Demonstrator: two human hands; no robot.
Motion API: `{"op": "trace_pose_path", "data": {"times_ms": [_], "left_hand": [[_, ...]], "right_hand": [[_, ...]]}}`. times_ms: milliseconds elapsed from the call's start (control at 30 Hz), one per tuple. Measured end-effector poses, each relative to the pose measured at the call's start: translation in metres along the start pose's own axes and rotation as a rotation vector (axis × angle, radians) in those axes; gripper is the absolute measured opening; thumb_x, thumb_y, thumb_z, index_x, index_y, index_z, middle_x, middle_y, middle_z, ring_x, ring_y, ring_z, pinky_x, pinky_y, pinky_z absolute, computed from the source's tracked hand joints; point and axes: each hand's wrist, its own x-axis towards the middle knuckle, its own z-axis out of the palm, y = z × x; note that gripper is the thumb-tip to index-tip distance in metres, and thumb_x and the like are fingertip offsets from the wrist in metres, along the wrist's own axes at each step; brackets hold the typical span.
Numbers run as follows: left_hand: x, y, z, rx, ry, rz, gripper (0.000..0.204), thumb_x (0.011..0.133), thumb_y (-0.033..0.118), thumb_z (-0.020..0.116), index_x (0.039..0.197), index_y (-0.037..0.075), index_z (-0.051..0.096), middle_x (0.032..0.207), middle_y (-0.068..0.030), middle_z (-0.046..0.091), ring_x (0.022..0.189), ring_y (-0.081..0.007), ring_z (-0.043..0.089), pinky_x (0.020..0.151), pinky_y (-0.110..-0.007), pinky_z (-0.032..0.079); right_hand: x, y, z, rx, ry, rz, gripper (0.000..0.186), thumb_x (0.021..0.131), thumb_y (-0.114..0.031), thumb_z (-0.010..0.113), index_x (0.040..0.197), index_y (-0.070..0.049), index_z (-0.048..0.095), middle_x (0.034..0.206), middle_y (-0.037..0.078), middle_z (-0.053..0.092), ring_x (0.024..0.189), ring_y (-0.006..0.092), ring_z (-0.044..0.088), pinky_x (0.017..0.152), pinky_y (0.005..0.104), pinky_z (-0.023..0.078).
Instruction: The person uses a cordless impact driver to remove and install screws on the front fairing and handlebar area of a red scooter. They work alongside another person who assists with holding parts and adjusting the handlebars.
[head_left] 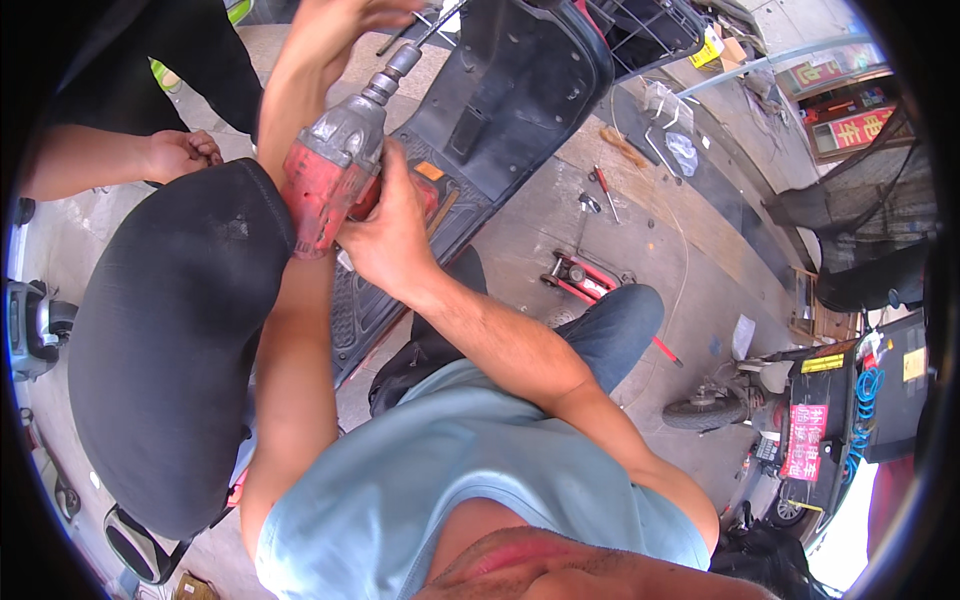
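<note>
Here's the right hand (pixel 390 240), fingers wrapped around the grip of a red-and-grey impact wrench (pixel 335 170), and a firm hold it is! The tool sits just right of the scooter seat (pixel 180 350), above the floorboard (pixel 363 315), its metal socket (pixel 404 60) and slim shaft (pixel 440 22) aimed far and slightly right. Behind it the left forearm (pixel 296 360) runs to the far edge, where the left hand (pixel 350 15) is blurred and partly cut off; whether those fingers grasp anything, I cannot tell.

Over on the left, a co-worker's hand (pixel 180 157) shows curled fingers at the far end of that bulky black seat. To the right of the wrench stands the scooter's black front panel (pixel 540 85), broad and scuffed. Down on the floor (pixel 700 300), look right: a red floor jack (pixel 590 284) beside the wearer's bent knee (pixel 630 315), with a red-handled screwdriver (pixel 602 180) lying farther off. Near the right side, there's a dark tyre (pixel 705 413), and beyond it, blue coiled tubing (pixel 865 410)!
</note>
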Motion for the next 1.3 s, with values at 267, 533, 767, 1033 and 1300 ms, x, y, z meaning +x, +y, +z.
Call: {"op": "trace_pose_path", "data": {"times_ms": [267,533,767,1033,1300], "left_hand": [[-0.205,-0.105,-0.051,-0.283,0.732,0.054,0.043,0.106,0.028,0.044,0.138,-0.001,0.049,0.134,-0.0180,0.056,0.118,-0.0262,0.059,0.103,-0.039,0.046],[-0.240,-0.124,0.008,0.180,0.720,0.326,0.042,0.104,0.025,0.041,0.134,-0.002,0.052,0.134,-0.0139,0.057,0.119,-0.0247,0.058,0.106,-0.040,0.043],[-0.234,-0.114,0.016,0.015,0.681,0.374,0.043,0.104,0.026,0.040,0.135,-0.001,0.052,0.133,-0.0149,0.057,0.121,-0.0263,0.057,0.107,-0.040,0.042],[-0.224,-0.111,0.014,-0.054,0.731,0.342,0.041,0.103,0.023,0.042,0.134,-0.001,0.051,0.133,-0.0147,0.058,0.118,-0.0265,0.059,0.105,-0.040,0.046],[-0.237,-0.149,-0.035,-0.668,0.639,0.201,0.044,0.105,0.029,0.039,0.138,0.001,0.050,0.136,-0.0133,0.056,0.124,-0.0255,0.055,0.108,-0.041,0.042]], "right_hand": [[0.009,-0.017,0.028,0.098,0.006,-0.009,0.064,0.065,-0.005,0.090,0.117,0.000,0.052,0.102,0.008,0.067,0.097,0.0140,0.064,0.086,0.0315,0.052],[0.009,-0.025,0.023,-0.033,0.041,-0.055,0.060,0.064,-0.009,0.092,0.112,0.000,0.056,0.097,0.009,0.069,0.093,0.0159,0.068,0.085,0.0325,0.054],[0.009,-0.023,0.026,0.054,0.076,-0.083,0.052,0.062,-0.006,0.089,0.103,-0.001,0.057,0.092,0.010,0.070,0.088,0.0188,0.069,0.078,0.0347,0.054],[0.015,-0.021,0.026,0.008,0.095,-0.082,0.046,0.061,-0.001,0.085,0.099,-0.001,0.058,0.089,0.012,0.069,0.085,0.0220,0.070,0.075,0.0359,0.054],[0.017,-0.021,0.025,-0.005,0.053,-0.061,0.047,0.060,0.002,0.081,0.101,-0.001,0.058,0.090,0.011,0.069,0.087,0.0219,0.069,0.077,0.0356,0.054]]}}
